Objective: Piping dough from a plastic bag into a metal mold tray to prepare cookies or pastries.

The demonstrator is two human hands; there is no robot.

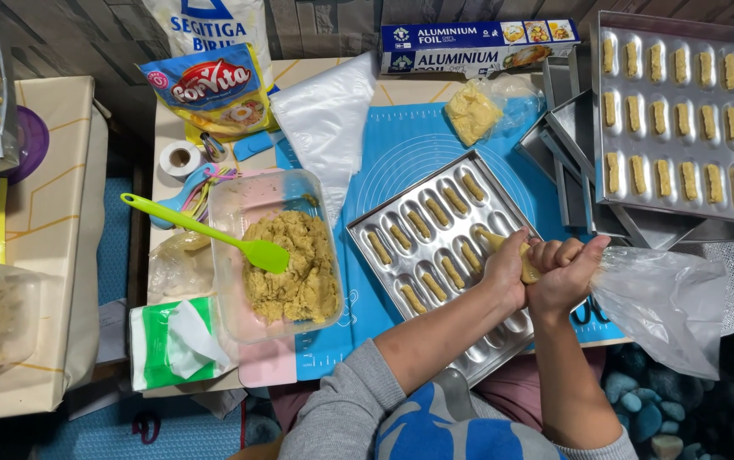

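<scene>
Low table (171, 136): pale cream top with thin orange lines, set against the wall. Second table (52, 170): same cream finish, to the left, a narrow gap between the two. Wall (111, 30): dark grey planks laid diagonally, along the upper edge of the view. Floor covering (116, 247): blue mat visible in the gap and below the tables. Pebble-patterned surface (639, 400): grey-blue rounded stones, lower right corner. Light: even, bright, soft shadows.

The silver metal baking tray with long hollows (435, 230) lies on the blue round-lined rubber mat (401, 149). Left of it sits the clear plastic tub of dough (278, 255); right, stacked trays (682, 119).
</scene>
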